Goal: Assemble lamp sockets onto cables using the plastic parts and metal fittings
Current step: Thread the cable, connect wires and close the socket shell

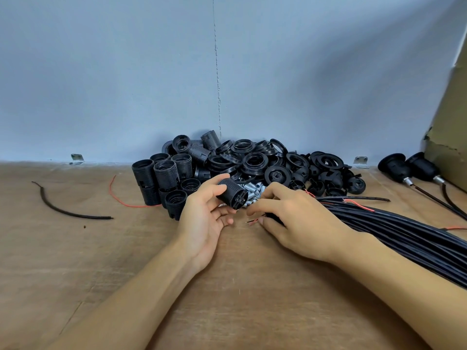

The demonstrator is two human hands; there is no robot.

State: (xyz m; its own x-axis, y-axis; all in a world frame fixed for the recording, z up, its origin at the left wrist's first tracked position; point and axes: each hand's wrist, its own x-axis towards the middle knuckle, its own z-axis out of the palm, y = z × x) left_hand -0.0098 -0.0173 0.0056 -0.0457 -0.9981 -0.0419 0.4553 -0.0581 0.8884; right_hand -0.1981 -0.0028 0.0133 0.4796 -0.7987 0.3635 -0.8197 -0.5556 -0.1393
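My left hand (202, 218) holds a black threaded socket body (232, 195) between thumb and fingers, its base end facing me. My right hand (293, 221) curls round the end of a black cable, mostly hidden under my fingers; its stripped red and bare wire tips (252, 221) stick out toward the socket. A bundle of black cables (404, 236) runs off to the right from under that hand. Small metal fittings (252, 194) lie in a heap just behind both hands.
Against the grey wall are piles of black socket bodies (166, 178), rings (252, 157) and caps (328, 183). Two assembled sockets on cables (409, 168) lie far right beside a cardboard box (449, 137). A black cable scrap (65, 210) and a red wire (118, 195) lie left.
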